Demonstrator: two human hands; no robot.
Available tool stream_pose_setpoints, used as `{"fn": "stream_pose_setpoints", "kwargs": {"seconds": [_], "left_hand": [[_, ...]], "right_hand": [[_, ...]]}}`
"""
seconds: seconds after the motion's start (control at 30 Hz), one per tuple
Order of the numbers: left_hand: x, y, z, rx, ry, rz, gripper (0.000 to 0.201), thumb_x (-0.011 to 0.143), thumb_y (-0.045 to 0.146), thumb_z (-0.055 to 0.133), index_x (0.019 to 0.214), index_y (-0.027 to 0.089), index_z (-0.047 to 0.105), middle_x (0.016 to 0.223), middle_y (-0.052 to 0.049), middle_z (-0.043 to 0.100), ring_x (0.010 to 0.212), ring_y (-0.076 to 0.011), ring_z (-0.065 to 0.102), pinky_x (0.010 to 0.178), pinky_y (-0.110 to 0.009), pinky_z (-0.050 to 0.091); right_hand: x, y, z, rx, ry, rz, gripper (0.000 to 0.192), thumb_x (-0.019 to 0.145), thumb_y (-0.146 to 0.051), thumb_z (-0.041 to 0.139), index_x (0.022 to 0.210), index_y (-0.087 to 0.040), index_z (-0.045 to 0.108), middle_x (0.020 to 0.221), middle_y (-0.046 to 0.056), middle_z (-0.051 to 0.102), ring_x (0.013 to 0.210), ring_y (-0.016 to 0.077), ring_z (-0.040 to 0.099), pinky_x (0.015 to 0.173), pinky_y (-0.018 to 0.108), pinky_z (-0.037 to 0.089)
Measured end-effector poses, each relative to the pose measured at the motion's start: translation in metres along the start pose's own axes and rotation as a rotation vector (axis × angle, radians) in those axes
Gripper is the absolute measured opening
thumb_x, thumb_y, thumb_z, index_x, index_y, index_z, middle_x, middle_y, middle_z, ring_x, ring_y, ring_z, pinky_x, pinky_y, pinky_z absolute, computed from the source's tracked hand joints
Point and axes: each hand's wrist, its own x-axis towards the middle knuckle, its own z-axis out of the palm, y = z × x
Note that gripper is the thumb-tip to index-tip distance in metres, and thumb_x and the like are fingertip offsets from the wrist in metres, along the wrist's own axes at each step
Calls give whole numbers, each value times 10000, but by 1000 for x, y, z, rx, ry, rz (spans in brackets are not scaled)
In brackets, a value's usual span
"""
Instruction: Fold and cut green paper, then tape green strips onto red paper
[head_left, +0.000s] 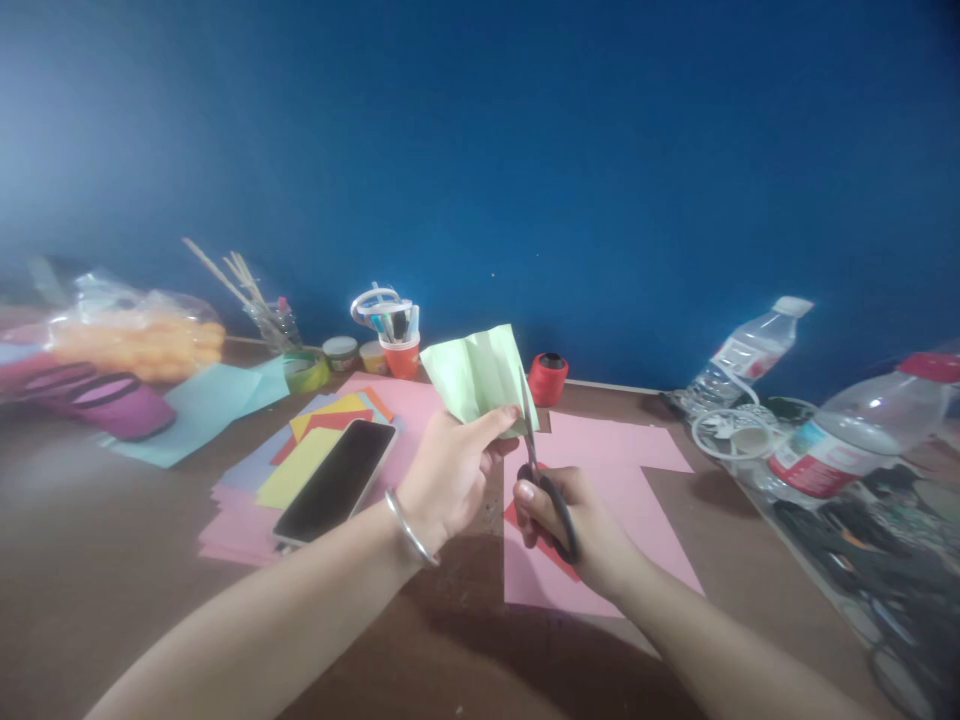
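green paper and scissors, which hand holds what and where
Left hand pinches the folded green paper at its lower edge; right hand grips the scissors by their black handles.

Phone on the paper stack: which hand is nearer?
Left. The left hand holds the green paper just right of the phone, its wrist beside the phone's near end. The right hand, gripping the scissors, is farther right.

Bare brown table [112, 560] to your near left, wide open there. Ahead on the left, the phone [335, 481] lies on the stacked coloured paper [247, 500]. Cups and jars [375, 345] and the red spool [548, 378] line the blue wall. Your right side is crowded: two bottles [862, 430] and dark clutter [885, 560].
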Motion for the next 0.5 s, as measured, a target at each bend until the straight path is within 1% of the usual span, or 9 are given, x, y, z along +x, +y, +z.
{"fn": "stream_pose_setpoints", "kwargs": {"seconds": [0.13, 0.5], "left_hand": [[1, 0, -1, 18, -8, 8, 192, 670, 146, 659, 860, 119, 653, 782, -43, 648, 686, -120, 584, 645, -250, 453], [0, 0, -1, 57, -14, 11, 197, 721, 149, 627, 918, 131, 635, 827, -42, 627, 734, -116, 571, 667, -244, 453]], "right_hand": [[0, -2, 0, -11, 8, 4, 480, 767, -558, 489, 510, -153, 505, 464, 10, 528, 424, 102, 471, 465, 231, 360], [0, -2, 0, -13, 20, 15, 473, 771, -549, 491, 512, -153, 502, 463, 15, 534, 436, 105, 475, 465, 228, 363]]}}
